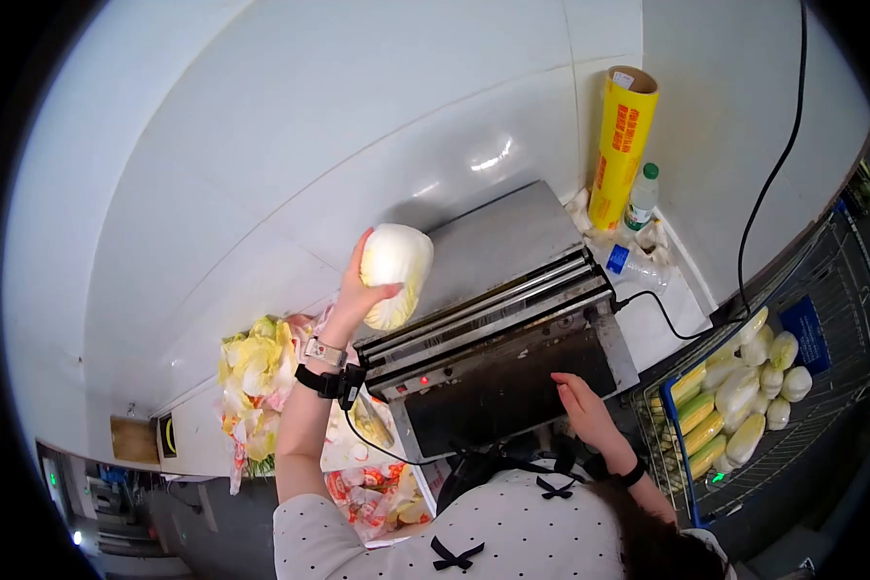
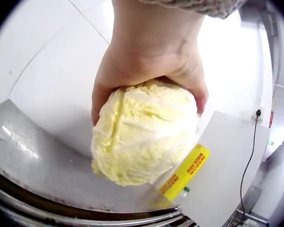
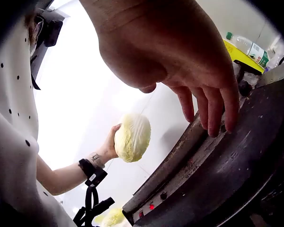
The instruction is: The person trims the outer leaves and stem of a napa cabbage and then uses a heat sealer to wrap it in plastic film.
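A pale yellow-white napa cabbage (image 1: 397,271) is held up by my left hand (image 1: 359,290), thumb on one side and fingers on the other. In the left wrist view the cabbage (image 2: 144,132) fills the middle, above the metal top of a wrapping machine (image 1: 498,251). My right hand (image 1: 589,414) hovers over the machine's dark front plate (image 1: 502,391), with nothing in it. Its fingers (image 3: 214,111) hang loosely extended in the right wrist view. A red light (image 1: 424,380) glows on the machine's front.
Loose cabbage leaves (image 1: 256,362) are heaped at the left. A yellow film roll (image 1: 623,145), an upright bottle (image 1: 641,198) and a lying bottle (image 1: 638,268) occupy the back right corner. At right, a shopping cart (image 1: 681,435) holds corn and white vegetables. A black cable (image 1: 792,145) hangs along the wall.
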`<state>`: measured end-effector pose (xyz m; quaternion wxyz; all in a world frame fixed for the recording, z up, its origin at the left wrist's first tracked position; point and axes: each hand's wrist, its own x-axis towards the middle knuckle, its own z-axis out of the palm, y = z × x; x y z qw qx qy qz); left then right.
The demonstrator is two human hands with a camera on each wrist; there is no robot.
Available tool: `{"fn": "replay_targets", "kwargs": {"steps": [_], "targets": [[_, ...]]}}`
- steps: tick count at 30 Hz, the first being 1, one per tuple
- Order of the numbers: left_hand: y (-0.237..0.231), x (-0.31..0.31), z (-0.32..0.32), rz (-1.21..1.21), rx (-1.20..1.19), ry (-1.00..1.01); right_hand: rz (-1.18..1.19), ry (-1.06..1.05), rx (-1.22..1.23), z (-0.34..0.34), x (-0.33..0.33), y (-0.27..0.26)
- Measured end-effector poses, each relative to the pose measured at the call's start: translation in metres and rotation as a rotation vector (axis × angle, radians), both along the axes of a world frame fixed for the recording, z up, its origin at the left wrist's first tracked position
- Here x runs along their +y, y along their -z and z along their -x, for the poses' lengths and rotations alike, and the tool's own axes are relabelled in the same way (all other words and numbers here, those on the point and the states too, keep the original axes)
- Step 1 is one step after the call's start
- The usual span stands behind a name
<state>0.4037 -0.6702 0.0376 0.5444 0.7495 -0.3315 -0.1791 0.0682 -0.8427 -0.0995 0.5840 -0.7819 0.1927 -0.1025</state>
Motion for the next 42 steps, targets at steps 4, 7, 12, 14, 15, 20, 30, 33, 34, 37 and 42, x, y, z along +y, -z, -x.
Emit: {"fn": "replay_targets", "kwargs": {"steps": [4, 7, 12, 14, 15, 20, 30, 33, 34, 37, 42], "targets": [[0.03, -0.016, -0.025, -0.174, -0.425, 0.039, -0.024, 0.046, 0.028, -0.018, 0.005, -0.007], [0.039, -0.026, -0.028, -0.391, -0.599, 0.057, -0.052, 0.058, 0.024, -0.02, 0.012, 0.002], [0.045, -0.037, -0.025, -0.569, -0.876, 0.182, -0.019, 0.105, 0.058, -0.023, 0.015, 0.001], [0.043, -0.038, -0.017, -0.597, -1.007, 0.238, -0.024, 0.096, 0.059, -0.024, 0.014, 0.006], [0.043, -0.037, -0.012, -0.599, -1.044, 0.241, -0.024, 0.092, 0.06, -0.023, 0.014, 0.006], [0.051, -0.031, -0.007, -0.6, -0.977, 0.245, -0.013, 0.052, 0.059, -0.029, 0.021, 0.007], [0.051, -0.002, -0.007, -0.344, -0.823, -0.048, 0.144, 0.079, -0.014, -0.052, 0.007, -0.018], [0.028, 0.036, 0.009, -0.476, -0.555, -0.314, 0.584, 0.215, -0.168, -0.079, -0.014, -0.029], [0.032, 0.049, 0.018, -0.528, -0.587, -0.403, 0.682, 0.266, -0.163, -0.09, -0.019, -0.032], [0.047, 0.087, 0.046, -0.665, -0.734, -0.636, 1.004, 0.351, -0.188, -0.127, -0.03, -0.039], [0.1, 0.108, 0.064, -0.702, -0.888, -0.711, 1.099, 0.274, -0.1, -0.159, -0.038, -0.014]]}}
